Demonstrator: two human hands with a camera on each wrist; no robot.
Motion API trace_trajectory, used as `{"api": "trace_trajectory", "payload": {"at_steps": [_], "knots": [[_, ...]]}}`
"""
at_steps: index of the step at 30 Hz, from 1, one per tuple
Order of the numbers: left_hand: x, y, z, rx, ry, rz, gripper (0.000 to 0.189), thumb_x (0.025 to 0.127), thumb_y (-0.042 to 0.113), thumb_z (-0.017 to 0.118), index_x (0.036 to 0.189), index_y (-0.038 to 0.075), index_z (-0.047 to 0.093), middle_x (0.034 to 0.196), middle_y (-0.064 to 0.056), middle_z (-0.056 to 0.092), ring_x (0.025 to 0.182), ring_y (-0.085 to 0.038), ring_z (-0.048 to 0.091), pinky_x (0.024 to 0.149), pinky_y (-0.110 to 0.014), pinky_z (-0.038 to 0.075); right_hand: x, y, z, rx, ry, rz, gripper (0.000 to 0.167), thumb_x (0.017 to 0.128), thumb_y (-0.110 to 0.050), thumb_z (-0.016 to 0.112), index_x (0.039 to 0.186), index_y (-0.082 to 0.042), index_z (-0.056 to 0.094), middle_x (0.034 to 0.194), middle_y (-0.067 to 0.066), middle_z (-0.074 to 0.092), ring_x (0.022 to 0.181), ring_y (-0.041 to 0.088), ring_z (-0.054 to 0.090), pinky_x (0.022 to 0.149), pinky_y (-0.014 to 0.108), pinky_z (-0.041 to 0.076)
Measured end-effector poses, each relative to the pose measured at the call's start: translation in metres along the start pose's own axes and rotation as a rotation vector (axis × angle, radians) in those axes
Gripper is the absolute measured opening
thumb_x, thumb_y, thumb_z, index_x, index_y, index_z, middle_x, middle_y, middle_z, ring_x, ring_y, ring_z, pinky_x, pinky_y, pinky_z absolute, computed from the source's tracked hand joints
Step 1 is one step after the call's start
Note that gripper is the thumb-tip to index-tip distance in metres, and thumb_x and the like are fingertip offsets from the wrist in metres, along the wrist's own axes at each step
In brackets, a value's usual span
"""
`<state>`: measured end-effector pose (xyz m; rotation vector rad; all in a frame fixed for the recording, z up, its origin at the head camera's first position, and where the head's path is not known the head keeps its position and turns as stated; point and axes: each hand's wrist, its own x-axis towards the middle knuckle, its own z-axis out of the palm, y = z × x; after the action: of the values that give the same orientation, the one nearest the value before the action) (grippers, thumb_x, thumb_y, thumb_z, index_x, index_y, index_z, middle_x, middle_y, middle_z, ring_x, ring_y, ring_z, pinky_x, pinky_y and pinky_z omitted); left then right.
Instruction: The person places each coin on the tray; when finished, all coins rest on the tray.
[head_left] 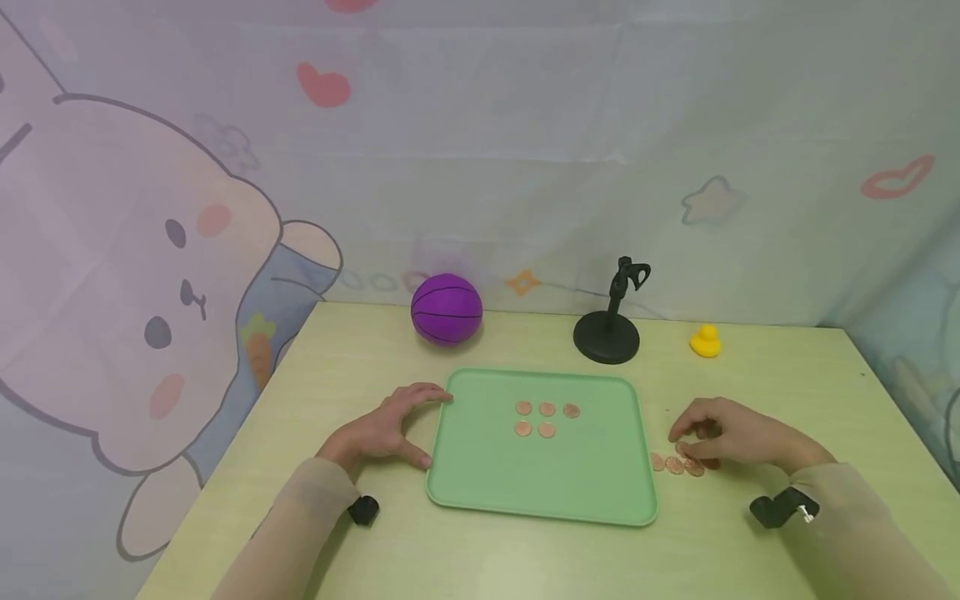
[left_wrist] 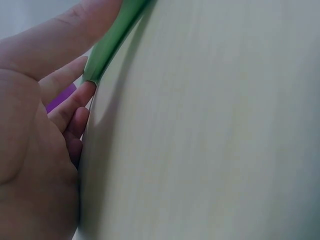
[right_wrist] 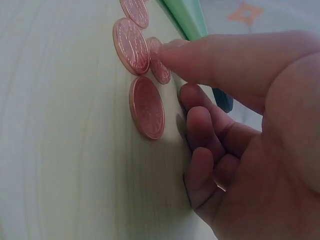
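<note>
A green tray (head_left: 540, 492) lies on the table with several copper coins (head_left: 547, 430) on it, three in the far row and two in the near row. My left hand (head_left: 382, 429) spreads thumb and fingers along the tray's left rim, touching it; the left wrist view shows the fingertips at the green edge (left_wrist: 107, 50). Right of the tray, my right hand (head_left: 731, 432) curls over more copper coins (head_left: 674, 466). Thumb and index finger are at one coin (right_wrist: 159, 62); the index fingertip is hidden in the right wrist view. Another coin (right_wrist: 147, 107) lies flat nearby.
Behind the tray stand a purple ball (head_left: 446, 310) with black lines, a black stand (head_left: 606, 337) on a round base and a yellow toy duck (head_left: 706, 342). The pale wooden table (head_left: 525, 558) backs onto a printed curtain (head_left: 487, 167).
</note>
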<state>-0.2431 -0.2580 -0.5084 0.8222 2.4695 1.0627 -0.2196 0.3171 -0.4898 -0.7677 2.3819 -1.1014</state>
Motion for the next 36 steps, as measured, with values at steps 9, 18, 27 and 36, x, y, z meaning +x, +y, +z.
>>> {"api": "trace_trajectory", "payload": {"at_steps": [9, 18, 27, 36], "knots": [[-0.001, 0.001, 0.0, -0.009, 0.001, -0.01, 0.099, 0.068, 0.03, 0.1, 0.154, 0.024, 0.051, 0.166, -0.008, 0.034, 0.153, -0.038, 0.024, 0.121, -0.07, 0.018, 0.001, 0.002, 0.001, 0.005, 0.013, 0.009, 0.018, 0.095, -0.007, 0.074, 0.112, -0.01, 0.076, 0.107, 0.009, 0.064, 0.073, 0.012, 0.056, 0.067, 0.025, 0.051], [0.0, -0.001, 0.001, 0.001, 0.0, 0.001, 0.099, 0.068, 0.033, 0.099, 0.154, 0.025, 0.051, 0.166, -0.007, 0.034, 0.152, -0.038, 0.025, 0.121, -0.068, 0.019, 0.0, 0.006, 0.002, -0.013, 0.037, 0.017, 0.018, 0.096, -0.011, 0.075, 0.114, -0.008, 0.073, 0.096, 0.005, 0.066, 0.063, 0.013, 0.06, 0.063, 0.026, 0.051], [0.001, -0.001, 0.0, 0.012, -0.002, 0.001, 0.099, 0.068, 0.034, 0.099, 0.154, 0.025, 0.051, 0.166, -0.008, 0.033, 0.152, -0.038, 0.024, 0.121, -0.07, 0.019, 0.002, 0.008, 0.001, -0.042, 0.048, -0.006, 0.021, 0.092, -0.003, 0.075, 0.112, -0.009, 0.073, 0.093, 0.0, 0.064, 0.073, 0.01, 0.053, 0.064, 0.024, 0.046], [0.0, -0.001, 0.0, 0.0, 0.001, 0.007, 0.099, 0.067, 0.033, 0.1, 0.154, 0.024, 0.051, 0.166, -0.008, 0.034, 0.152, -0.039, 0.024, 0.121, -0.069, 0.018, 0.012, -0.001, -0.002, -0.075, -0.001, 0.081, 0.018, 0.088, -0.004, 0.076, 0.104, -0.013, 0.072, 0.086, -0.001, 0.057, 0.069, 0.011, 0.054, 0.063, 0.024, 0.045]]}}
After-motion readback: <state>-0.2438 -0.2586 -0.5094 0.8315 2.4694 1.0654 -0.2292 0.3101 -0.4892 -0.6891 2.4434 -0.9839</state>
